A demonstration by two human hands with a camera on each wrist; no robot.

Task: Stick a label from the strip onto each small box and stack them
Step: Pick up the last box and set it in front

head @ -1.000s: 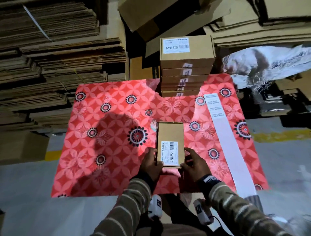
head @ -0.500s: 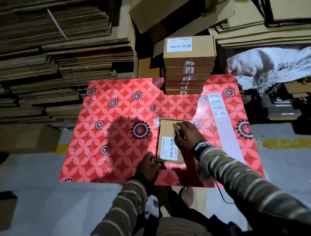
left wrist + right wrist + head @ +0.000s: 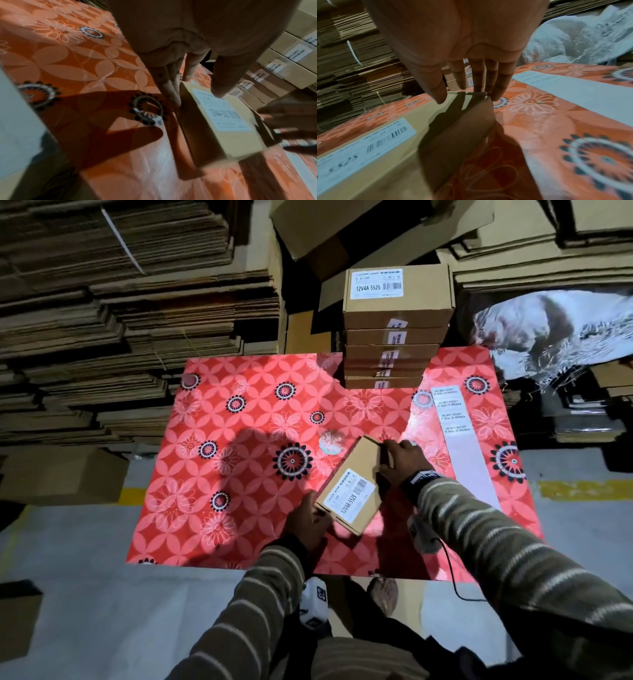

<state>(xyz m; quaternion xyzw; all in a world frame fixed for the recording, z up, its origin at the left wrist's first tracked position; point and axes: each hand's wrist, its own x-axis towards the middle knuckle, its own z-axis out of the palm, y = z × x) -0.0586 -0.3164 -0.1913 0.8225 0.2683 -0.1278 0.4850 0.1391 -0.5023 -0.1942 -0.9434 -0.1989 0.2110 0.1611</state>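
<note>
You have a tabletop (image 3: 239,474) covered in red sheeting printed with white petal shapes and black-ringed flowers. Beyond its far and left edges, flattened cardboard sheets (image 3: 120,337) sit in tall stacks. Crumpled white plastic (image 3: 561,326) lies off the far right corner. On the grey floor (image 3: 85,594) you see a yellow line (image 3: 582,489) and a brown carton (image 3: 61,477) at left.

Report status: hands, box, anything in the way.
Left hand grips the near corner of the small box, right hand grips its far right edge. Box skewed on the red mat, no seal label visible. Stack and label strip apart; nothing between.
</note>
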